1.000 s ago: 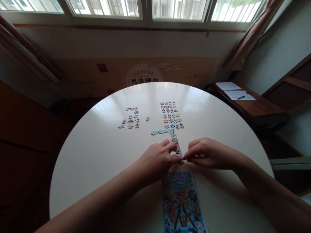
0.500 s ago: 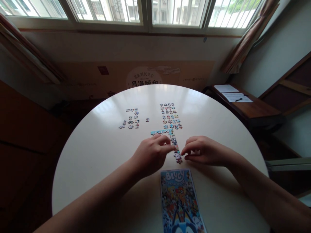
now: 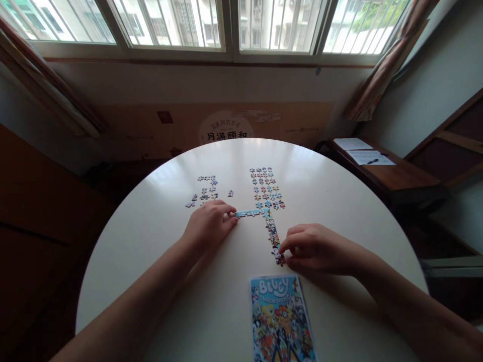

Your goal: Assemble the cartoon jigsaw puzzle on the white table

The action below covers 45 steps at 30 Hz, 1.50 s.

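One round white surface (image 3: 339,319), left to right: one group of loose jigsaw pieces (image 3: 204,190), partly hidden; left hand (image 3: 209,221), thumb and forefinger slightly parted at one end of one L-shaped joined section (image 3: 272,229), grip unclear; one lone piece (image 3: 231,193); one rowed block of pieces (image 3: 263,189); one "BLUEY" picture sheet (image 3: 281,317); right hand (image 3: 316,247) half-curled, fingertips at section's lower end, hold unclear.

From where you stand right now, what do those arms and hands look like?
The left hand and right hand are a person's own, without gloves. The forearms show no sleeves, and no watch or bracelet appears. There are no visible cables or markings.
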{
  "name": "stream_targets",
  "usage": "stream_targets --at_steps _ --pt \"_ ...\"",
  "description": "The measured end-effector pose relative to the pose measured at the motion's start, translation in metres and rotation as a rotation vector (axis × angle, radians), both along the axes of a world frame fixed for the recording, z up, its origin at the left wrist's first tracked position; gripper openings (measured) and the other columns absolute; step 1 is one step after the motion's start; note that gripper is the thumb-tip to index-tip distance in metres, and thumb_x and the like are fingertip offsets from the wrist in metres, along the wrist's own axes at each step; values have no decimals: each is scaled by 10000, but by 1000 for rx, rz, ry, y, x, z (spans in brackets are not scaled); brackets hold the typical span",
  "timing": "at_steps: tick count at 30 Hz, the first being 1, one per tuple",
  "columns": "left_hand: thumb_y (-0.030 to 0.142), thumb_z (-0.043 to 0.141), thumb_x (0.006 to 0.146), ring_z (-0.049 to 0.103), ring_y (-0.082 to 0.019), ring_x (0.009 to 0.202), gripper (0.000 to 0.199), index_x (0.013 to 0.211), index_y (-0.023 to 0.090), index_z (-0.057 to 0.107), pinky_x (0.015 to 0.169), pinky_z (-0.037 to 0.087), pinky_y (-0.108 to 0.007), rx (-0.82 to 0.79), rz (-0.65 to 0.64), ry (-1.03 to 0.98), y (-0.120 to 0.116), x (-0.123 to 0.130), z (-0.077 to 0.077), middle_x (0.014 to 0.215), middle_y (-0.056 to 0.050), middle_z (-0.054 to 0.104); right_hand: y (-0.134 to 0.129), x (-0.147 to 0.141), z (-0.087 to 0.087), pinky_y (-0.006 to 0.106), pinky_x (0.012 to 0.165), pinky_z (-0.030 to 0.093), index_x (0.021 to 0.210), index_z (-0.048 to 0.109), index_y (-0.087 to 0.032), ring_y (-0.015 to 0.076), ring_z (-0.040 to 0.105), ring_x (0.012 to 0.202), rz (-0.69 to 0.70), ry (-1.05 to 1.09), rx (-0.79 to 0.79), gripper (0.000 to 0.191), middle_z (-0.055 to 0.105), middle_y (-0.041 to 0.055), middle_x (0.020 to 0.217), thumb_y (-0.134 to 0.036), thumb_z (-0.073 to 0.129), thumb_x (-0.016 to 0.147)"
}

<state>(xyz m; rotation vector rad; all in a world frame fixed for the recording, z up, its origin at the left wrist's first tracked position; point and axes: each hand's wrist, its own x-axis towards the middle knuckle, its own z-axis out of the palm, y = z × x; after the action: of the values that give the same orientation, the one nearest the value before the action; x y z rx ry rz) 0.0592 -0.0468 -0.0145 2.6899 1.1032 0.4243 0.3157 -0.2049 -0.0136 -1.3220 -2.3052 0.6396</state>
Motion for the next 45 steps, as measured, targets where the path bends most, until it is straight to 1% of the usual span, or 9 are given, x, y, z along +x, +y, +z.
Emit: stream_targets --at_steps 6,14,20,26,32,35,38,40,45 --pt "317 620 900 674 -235 922 189 975 239 775 808 531 -373 5 17 -11 1 4 -4 1025 -45 746 0 -1 -1 241 632 429 996 753 -232 119 594 727 -9 1 8 132 663 15 838 -223 689 881" --pt "306 613 909 666 -236 912 191 973 235 779 815 521 -379 7 66 -13 2 7 -6 1032 -47 741 2 -4 1 289 755 481 1023 737 -230 162 623 880 -23 -16 26 157 689 41 964 -213 701 871" --pt "337 603 916 663 -226 893 204 958 242 779 775 507 -339 32 73 -7 3 10 -6 1022 -44 740 2 -5 2 293 760 484 1049 728 -227 168 623 879 -28 -8 39 170 694 48 977 -223 694 882" --pt "318 593 925 662 -236 919 219 1006 223 773 804 509 -348 42 82 0 -1 10 -5 1072 -56 736 1 -2 -1 287 774 490 1088 716 -224 163 620 886 -33 11 46 215 684 47 1004 -210 697 874" --pt "347 601 927 636 -196 773 230 1028 206 753 701 463 -321 60 92 13 -13 7 5 1042 -65 732 0 6 3 260 684 462 1004 720 -201 139 602 783 -48 46 17 113 682 42 924 -242 676 908" --pt "376 589 935 595 -174 705 242 870 199 740 628 398 -296 59 -45 65 -20 5 16 892 -50 714 -2 10 9 269 693 457 923 716 -189 144 601 782 -31 39 6 133 677 49 904 -316 674 925" --pt "413 633 911 548 -141 641 285 729 198 681 583 339 -276 -12 -348 131 -29 4 26 760 -17 666 -6 12 14 268 691 448 862 695 -183 144 595 778 15 8 -34 180 668 47 899 -358 701 907" --pt "423 688 874 515 -120 601 302 677 198 645 561 309 -270 -85 -501 172 -37 5 30 718 3 643 -8 11 16 253 662 433 829 680 -184 127 579 740 50 -28 -77 196 655 30 877 -366 723 889" --pt "383 744 836 482 -109 584 287 670 194 607 553 290 -266 -170 -600 221 -55 11 34 703 19 621 -10 8 16 229 613 393 814 665 -187 104 550 700 88 -77 -126 196 630 3 845 -359 744 867"
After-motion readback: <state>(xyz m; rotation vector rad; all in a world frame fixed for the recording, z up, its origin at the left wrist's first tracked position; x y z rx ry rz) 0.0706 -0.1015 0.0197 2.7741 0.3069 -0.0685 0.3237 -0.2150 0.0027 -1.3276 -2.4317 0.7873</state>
